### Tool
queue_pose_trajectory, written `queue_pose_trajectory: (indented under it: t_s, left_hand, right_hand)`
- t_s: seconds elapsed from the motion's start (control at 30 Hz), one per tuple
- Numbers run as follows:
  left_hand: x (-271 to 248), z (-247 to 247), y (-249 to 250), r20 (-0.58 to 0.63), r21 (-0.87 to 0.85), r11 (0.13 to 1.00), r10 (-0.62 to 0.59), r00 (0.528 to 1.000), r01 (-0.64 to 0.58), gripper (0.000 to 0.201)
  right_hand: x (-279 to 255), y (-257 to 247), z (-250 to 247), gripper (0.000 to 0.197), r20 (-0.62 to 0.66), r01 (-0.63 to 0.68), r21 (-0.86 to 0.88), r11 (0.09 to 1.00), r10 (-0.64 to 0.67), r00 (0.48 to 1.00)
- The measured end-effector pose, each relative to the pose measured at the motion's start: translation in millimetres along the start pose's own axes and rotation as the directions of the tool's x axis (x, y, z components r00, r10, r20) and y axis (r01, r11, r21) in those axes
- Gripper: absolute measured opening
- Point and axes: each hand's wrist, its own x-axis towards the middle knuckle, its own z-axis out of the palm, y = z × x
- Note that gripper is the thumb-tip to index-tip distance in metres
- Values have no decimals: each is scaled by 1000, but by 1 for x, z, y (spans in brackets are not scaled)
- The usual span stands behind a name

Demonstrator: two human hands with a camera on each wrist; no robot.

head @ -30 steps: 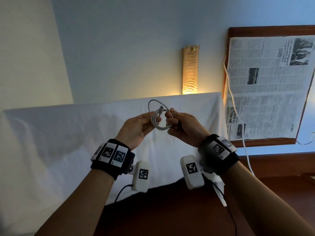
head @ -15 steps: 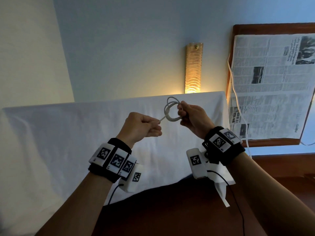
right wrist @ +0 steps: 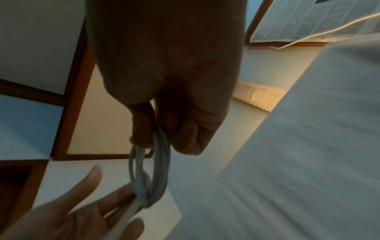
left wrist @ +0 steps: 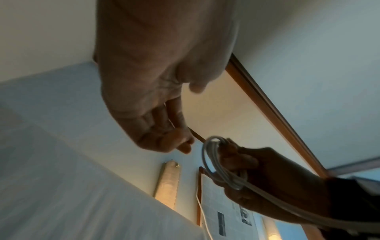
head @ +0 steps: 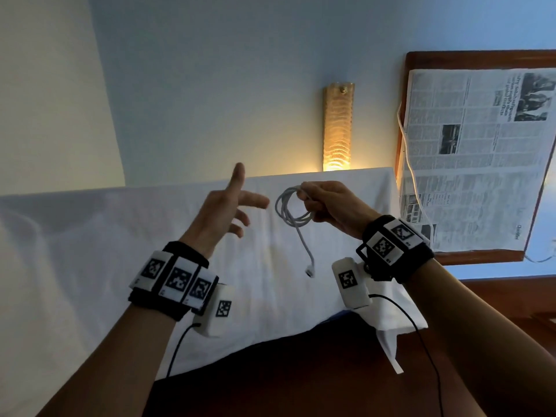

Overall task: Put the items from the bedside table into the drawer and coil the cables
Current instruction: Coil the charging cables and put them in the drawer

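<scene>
A white cable point(head: 290, 210) is wound into a small coil that my right hand point(head: 307, 203) pinches at its right side, held in the air above the white bedding. One loose tail hangs from the coil and ends in a connector point(head: 310, 270). My left hand point(head: 237, 206) hovers just left of the coil with its fingers spread and holds nothing. In the right wrist view the coil point(right wrist: 152, 172) hangs from my curled right fingers point(right wrist: 185, 134), with the left hand point(right wrist: 82, 203) beside the tail. The left wrist view shows the coil point(left wrist: 218, 164) beyond my loose left fingers point(left wrist: 164, 138).
White bedding point(head: 90, 266) fills the area under both hands. A lit wall lamp point(head: 337, 127) glows behind it. To the right is a wooden-rimmed surface point(head: 404, 85) covered by a newspaper point(head: 469, 152), with another white cable point(head: 412, 176) running along its edge.
My left hand has let go of the cable end and opened its fingers. The freed tail now hangs down from the coil, which my right hand still holds.
</scene>
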Motion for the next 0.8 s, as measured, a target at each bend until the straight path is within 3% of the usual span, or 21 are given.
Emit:
queue_pose_trajectory:
  t_s: [0.1, 0.2, 0.33, 0.47, 0.5, 0.57, 0.63, 0.67, 0.73, 0.8]
  left_hand:
    - [3, 17, 5, 92, -18, 999, 35, 995, -33, 52]
    - [5, 26, 5, 158, 71, 997, 0, 987, -12, 47]
    - [8, 32, 3, 135, 210, 977, 9, 991, -38, 48]
    - [8, 40, 0, 70, 131, 991, 28, 997, -37, 39]
    - [8, 42, -2, 37, 96, 995, 19, 999, -23, 38]
    - [11, 43, -6, -34, 24, 1000, -3, 999, 4, 37]
    - [15, 42, -9, -96, -49, 999, -27, 995, 22, 36]
    - [17, 42, -10, -119, -89, 996, -40, 992, 29, 36]
    - [20, 42, -12, -147, -151, 988, -58, 987, 36, 37]
    - [21, 43, -13, -172, -167, 985, -72, 982, 43, 37]
  right_hand:
    - [0, -2, 10, 34, 87, -1, -45, 999, 5, 996]
    - [-2, -2, 15, 33, 98, -24, -96, 995, 33, 995]
    - [-1, -2, 16, 24, -28, -45, -125, 991, 42, 999]
    - [-1, 1, 14, 12, -118, 18, -128, 992, -33, 993]
    - [-2, 2, 14, 10, -155, 64, -226, 972, -101, 983]
    - [-11, 6, 13, 26, -167, 171, -479, 861, -280, 945]
    - [-26, 9, 16, 46, -49, 299, -658, 691, -435, 899]
    - [-33, 10, 18, 47, 37, 361, -701, 615, -474, 880]
    - [-42, 12, 23, 30, 173, 456, -717, 527, -499, 849]
    - [-44, 13, 24, 16, 169, 503, -659, 560, -541, 824]
